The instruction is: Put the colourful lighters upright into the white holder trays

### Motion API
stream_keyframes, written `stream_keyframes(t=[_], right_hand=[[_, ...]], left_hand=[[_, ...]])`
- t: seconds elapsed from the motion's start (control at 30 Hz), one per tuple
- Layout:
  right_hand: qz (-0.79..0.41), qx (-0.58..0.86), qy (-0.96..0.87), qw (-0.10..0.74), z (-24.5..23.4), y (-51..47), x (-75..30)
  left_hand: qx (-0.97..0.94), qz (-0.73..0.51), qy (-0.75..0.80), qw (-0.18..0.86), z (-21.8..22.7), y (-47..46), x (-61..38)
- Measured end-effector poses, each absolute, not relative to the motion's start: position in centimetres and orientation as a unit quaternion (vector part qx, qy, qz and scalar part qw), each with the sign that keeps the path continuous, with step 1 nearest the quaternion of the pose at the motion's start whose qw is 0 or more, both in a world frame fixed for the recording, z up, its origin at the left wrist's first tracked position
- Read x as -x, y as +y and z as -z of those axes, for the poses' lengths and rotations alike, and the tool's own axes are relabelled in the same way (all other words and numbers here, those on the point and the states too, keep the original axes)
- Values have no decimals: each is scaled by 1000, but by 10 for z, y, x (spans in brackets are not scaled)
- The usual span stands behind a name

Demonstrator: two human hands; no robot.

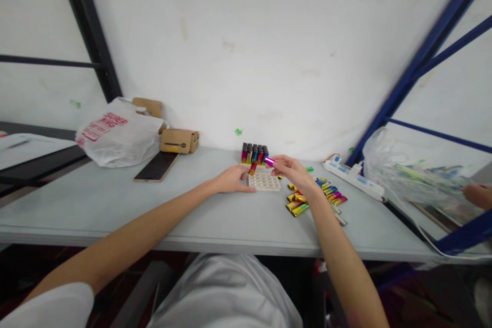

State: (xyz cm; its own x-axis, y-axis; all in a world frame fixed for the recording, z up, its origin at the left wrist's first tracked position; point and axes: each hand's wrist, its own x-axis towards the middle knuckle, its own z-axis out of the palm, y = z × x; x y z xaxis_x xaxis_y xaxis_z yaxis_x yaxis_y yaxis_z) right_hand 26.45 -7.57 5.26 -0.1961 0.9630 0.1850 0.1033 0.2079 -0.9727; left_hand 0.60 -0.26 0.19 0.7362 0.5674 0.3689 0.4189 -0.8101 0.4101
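A white tray with a grid of holes (265, 182) lies on the grey table (115, 205); a row of colourful lighters (254, 154) stands upright along its far edge. My left hand (232, 179) rests on the tray's left side, fingers curled against it. My right hand (292, 171) hovers over the tray's right side and pinches a pink lighter (269, 161) by one end. A loose heap of shiny gold and multicoloured lighters (315, 196) lies on the table just right of my right wrist.
At the back left sit a white plastic bag with red print (115, 133), small cardboard boxes (179, 141) and a dark phone (157, 166). A white power strip (353, 177) and a clear plastic bag (415, 169) lie right. Another person's hand (478, 195) shows at far right.
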Motion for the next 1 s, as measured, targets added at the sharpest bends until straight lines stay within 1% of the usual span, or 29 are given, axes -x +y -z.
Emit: stream_keyframes(t=[0.27, 0.53, 0.6, 0.67, 0.77, 0.87, 0.93, 1.0], right_hand=[[-432, 433, -612, 502, -54, -76, -260], [-467, 448, -600, 471, -55, -83, -250], [-458, 467, -601, 459, -55, -82, -249], [-396, 484, -631, 460, -55, -80, -249], [-209, 502, -694, 472, -55, -79, -249], [-40, 516, -729, 448, -55, -82, -247], [10, 523, -733, 434, -54, -83, -244], [29, 530, -729, 431, -52, -83, -241]], left_hand=[[-916, -242, 283, 146, -1, -3, -6], [-919, -240, 278, 143, -2, -2, -6], [-918, -241, 280, 142, -1, -3, -6], [-919, -240, 279, 142, -2, -3, -6], [-919, -238, 277, 146, -2, -3, -6], [-919, -234, 278, 153, -3, -3, -6], [-918, -234, 281, 151, -2, -3, -6], [-917, -236, 288, 145, -2, -3, -6]])
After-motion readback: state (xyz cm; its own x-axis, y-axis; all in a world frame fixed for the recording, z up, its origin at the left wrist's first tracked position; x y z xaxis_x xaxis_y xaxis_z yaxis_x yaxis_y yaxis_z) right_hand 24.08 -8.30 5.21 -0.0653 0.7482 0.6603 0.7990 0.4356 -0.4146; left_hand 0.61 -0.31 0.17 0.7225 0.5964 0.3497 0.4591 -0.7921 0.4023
